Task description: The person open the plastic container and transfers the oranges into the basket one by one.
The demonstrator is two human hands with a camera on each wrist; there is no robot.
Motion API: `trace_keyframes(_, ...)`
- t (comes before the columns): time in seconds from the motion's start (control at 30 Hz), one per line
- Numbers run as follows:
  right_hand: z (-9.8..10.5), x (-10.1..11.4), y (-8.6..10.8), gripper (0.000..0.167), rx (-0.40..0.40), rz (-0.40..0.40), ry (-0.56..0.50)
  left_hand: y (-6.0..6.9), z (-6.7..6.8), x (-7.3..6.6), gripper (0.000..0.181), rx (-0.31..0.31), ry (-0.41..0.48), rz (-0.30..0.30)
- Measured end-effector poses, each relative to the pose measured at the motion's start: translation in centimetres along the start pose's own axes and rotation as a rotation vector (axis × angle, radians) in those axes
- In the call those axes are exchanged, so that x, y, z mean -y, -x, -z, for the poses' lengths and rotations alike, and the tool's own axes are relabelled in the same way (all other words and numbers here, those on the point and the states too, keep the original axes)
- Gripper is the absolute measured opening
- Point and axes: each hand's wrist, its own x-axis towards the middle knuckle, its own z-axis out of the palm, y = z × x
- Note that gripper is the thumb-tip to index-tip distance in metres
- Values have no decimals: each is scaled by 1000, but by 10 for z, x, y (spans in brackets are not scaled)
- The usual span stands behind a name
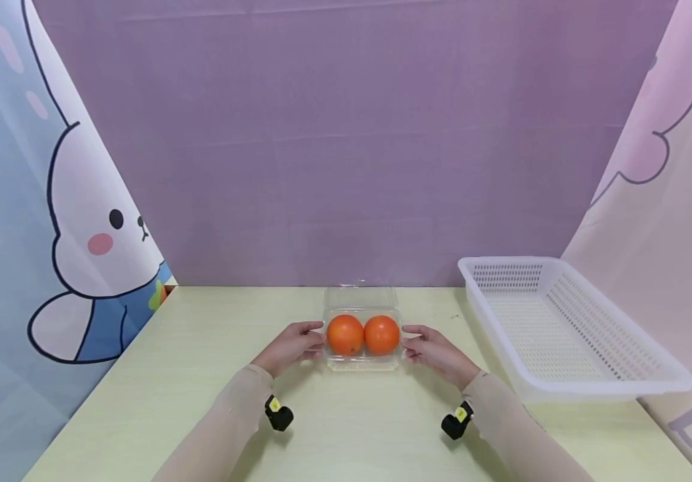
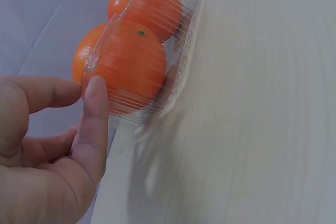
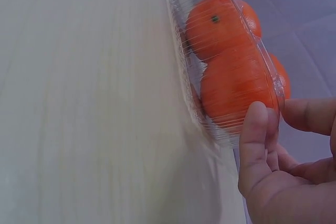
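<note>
Two oranges, a left one [image 1: 345,335] and a right one [image 1: 382,335], sit side by side in a clear plastic clamshell box [image 1: 362,365]. Its lid [image 1: 360,296] stands raised at the back. My left hand [image 1: 293,347] pinches the box's left rim between thumb and fingers, as the left wrist view shows. On the opposite side, my right hand [image 1: 437,353] pinches the right rim the same way. The ribbed wall [image 2: 142,98] of the box lies close to the tabletop; whether its base touches cannot be told.
A white perforated plastic basket [image 1: 505,351] stands on the right of the pale wooden table [image 1: 358,428]. A purple cloth [image 1: 346,147] hangs behind the table, with printed cloths at both sides. Each wrist wears a small black camera.
</note>
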Motion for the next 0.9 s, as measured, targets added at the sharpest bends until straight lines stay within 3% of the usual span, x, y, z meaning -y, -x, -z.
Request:
trace_keyframes(0.47, -1, 2, 3, 53, 11, 4, -3, -1, 1, 2, 54, 6, 26, -6)
trace_keyframes(0.9, -2, 3, 4, 54, 8, 3, -13, -8, -3, 5, 48, -51, 56, 26)
